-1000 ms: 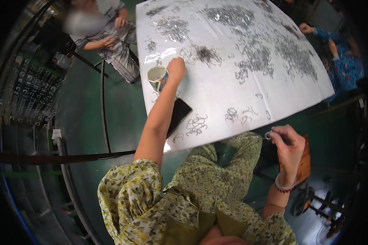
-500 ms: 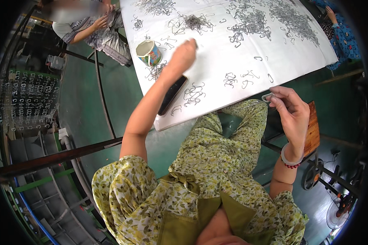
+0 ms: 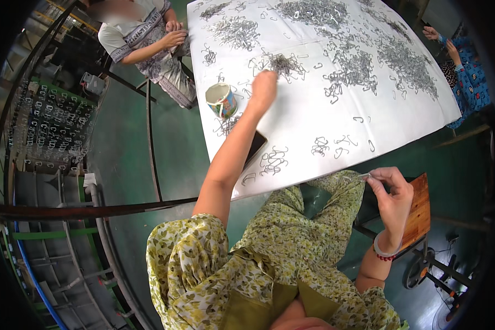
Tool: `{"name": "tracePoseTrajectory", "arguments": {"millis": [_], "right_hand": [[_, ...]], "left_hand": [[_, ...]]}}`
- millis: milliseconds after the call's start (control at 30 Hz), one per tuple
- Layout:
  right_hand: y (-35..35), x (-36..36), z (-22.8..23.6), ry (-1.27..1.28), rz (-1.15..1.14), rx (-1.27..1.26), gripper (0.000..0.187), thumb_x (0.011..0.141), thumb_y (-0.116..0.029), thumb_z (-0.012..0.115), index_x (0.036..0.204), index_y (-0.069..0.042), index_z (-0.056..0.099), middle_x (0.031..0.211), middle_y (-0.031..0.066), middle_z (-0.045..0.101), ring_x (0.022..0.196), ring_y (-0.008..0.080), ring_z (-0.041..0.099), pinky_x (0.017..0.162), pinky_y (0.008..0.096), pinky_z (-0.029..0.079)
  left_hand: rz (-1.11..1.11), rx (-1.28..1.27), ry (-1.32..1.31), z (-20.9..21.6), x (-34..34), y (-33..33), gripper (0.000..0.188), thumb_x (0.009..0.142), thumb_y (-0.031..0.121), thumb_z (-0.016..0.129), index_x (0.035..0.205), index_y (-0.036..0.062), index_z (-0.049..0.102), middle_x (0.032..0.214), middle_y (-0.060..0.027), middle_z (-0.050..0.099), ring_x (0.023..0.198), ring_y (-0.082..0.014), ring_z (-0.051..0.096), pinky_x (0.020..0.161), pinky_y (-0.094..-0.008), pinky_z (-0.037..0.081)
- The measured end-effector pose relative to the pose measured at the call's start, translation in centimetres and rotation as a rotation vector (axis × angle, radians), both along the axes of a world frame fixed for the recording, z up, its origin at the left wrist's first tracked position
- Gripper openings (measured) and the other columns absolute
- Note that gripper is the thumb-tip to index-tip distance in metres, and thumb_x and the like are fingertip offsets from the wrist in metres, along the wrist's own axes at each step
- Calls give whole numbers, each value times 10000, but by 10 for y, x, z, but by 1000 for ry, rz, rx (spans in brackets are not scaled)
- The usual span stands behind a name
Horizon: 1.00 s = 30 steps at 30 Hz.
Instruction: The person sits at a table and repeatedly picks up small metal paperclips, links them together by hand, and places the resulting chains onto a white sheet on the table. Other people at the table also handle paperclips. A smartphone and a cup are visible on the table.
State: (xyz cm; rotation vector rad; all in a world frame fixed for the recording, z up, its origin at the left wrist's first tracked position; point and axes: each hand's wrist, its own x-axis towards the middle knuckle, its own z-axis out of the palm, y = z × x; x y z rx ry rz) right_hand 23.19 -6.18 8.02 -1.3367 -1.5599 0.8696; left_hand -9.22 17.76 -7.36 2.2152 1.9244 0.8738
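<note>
My left hand [image 3: 265,89] reaches over the white tabletop [image 3: 302,118], its fingers curled at the near left edge of a tangled pile of dark metal hooks [image 3: 286,66]. Whether anything is in those fingers is hidden. Off the table's near edge, above my knee, my right hand [image 3: 391,193] pinches a small C-shaped metal hook [image 3: 364,176] between thumb and fingertips. Small groups of hooks [image 3: 274,159] lie on the near part of the table. A dark phone [image 3: 256,146] shows partly beneath my left forearm.
A colourful paper cup [image 3: 222,103] stands left of my left hand. Large heaps of hooks [image 3: 353,71] spread over the far side. One person [image 3: 159,47] works at the far left, another in blue sleeves [image 3: 470,71] at the right. A wooden stool [image 3: 418,206] stands beside me.
The whole view has shifted, with the table now lower and further right. My left hand has come closer to the dark pile. My right hand still pinches its hook.
</note>
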Motion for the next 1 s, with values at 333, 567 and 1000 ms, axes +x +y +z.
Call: {"name": "tracePoseTrajectory", "arguments": {"millis": [333, 567, 1000], "right_hand": [[2, 7, -2, -32, -70, 49, 111, 762, 38, 730, 855, 43, 671, 785, 80, 695, 722, 127, 667, 674, 237, 506], [-1, 12, -13, 126, -95, -2, 91, 832, 12, 696, 920, 35, 687, 829, 66, 711, 755, 85, 652, 669, 213, 511], [-3, 13, -34, 304, -208, -8, 118, 869, 10, 682, 981, 46, 680, 865, 65, 697, 760, 103, 646, 667, 231, 538]], "left_hand": [[36, -44, 483, -55, -51, 26, 181, 860, 75, 547, 1011, 8, 622, 1082, -184, 624, 1028, -366, 605, 776, -494, 549], [-210, -277, -377, 33, 45, -57, 104, 947, 17, 514, 1026, -31, 561, 862, -152, 651, 733, -233, 664, 598, -357, 565], [-755, -225, -866, 106, 178, -189, 117, 919, 77, 633, 995, -10, 612, 972, -101, 615, 850, -195, 620, 753, -324, 534]]}}
